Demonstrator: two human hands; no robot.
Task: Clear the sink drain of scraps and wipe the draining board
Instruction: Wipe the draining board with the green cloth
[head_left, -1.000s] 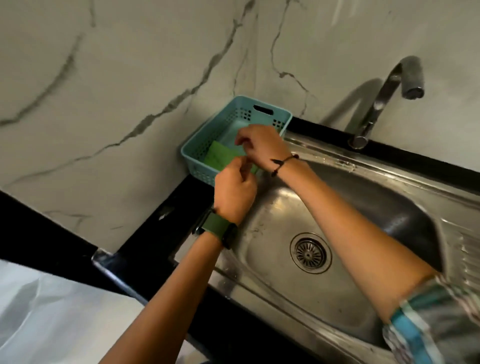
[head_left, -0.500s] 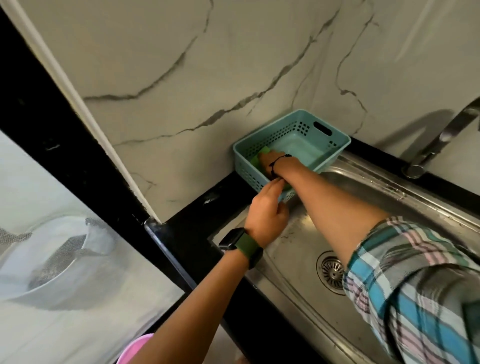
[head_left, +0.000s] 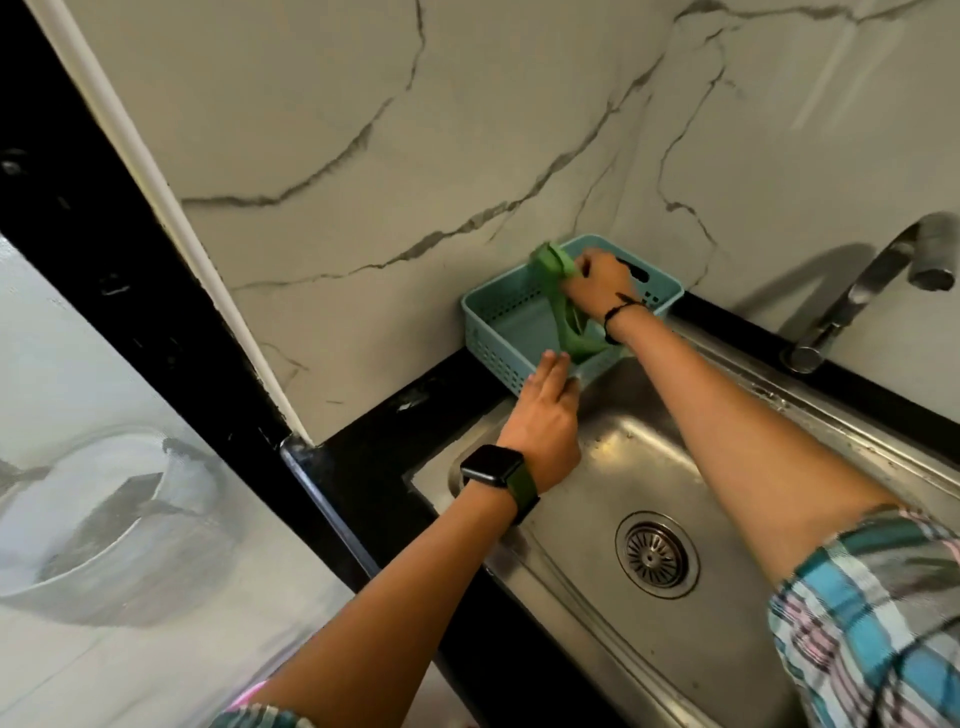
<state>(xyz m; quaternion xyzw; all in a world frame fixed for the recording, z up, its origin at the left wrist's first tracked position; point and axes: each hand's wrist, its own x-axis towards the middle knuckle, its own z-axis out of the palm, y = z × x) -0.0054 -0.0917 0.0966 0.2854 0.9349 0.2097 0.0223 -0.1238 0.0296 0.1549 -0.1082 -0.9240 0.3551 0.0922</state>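
A green cloth (head_left: 563, 306) hangs from my right hand (head_left: 600, 283), which is shut on its top end above a teal plastic basket (head_left: 498, 332) at the back left corner of the steel sink (head_left: 597, 499). The cloth's lower end still trails into the basket. My left hand (head_left: 545, 415) rests flat, fingers together, on the basket's near rim. The round drain strainer (head_left: 655, 553) sits in the sink's floor and looks free of scraps. The draining board is out of view.
A steel tap (head_left: 872, 280) arches over the sink's back right. A black counter edge (head_left: 363, 452) frames the sink. Marbled wall tiles rise behind. To the left, behind a pane, a pale bowl (head_left: 98, 514) shows.
My right hand has risen out of the basket, lifting the green cloth with it. My left hand has moved forward onto the basket's rim. The view has shifted a little left.
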